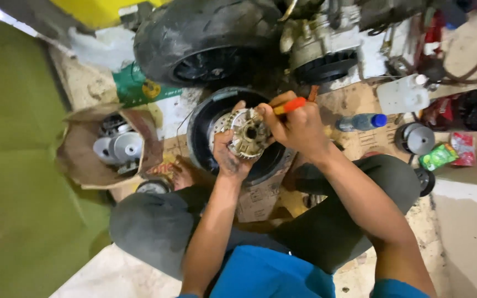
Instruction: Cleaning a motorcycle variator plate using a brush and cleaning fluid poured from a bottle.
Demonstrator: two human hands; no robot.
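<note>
The person squats on the floor [470, 237] with both knees wide, and between them the left hand [228, 157] has its grip clenched around the lower edge of a round metal clutch part [247, 134], toothed at the rim, holding it up just over a dark round drum [205, 118] that lies on flattened cardboard [260, 198]. The right hand [299, 124] comes in from three o'clock of the clutch part, its grip closed on an orange-handled tool [290, 105] whose handle sticks out at about one o'clock; the working end is hidden behind the fingers, so I cannot tell where it meets the metal. At twelve o'clock from the hands stands a scooter tyre [194, 33] with the engine casing [316, 47] just beside it. Off at nine o'clock a torn brown box [78, 160] holds grey metal pulley pieces [118, 146]. At three o'clock, well apart from the hands, lie a plastic bottle with a blue cap [361, 121], a white jug [403, 95], a small grey round part [415, 138] and a green packet [437, 157]
</note>
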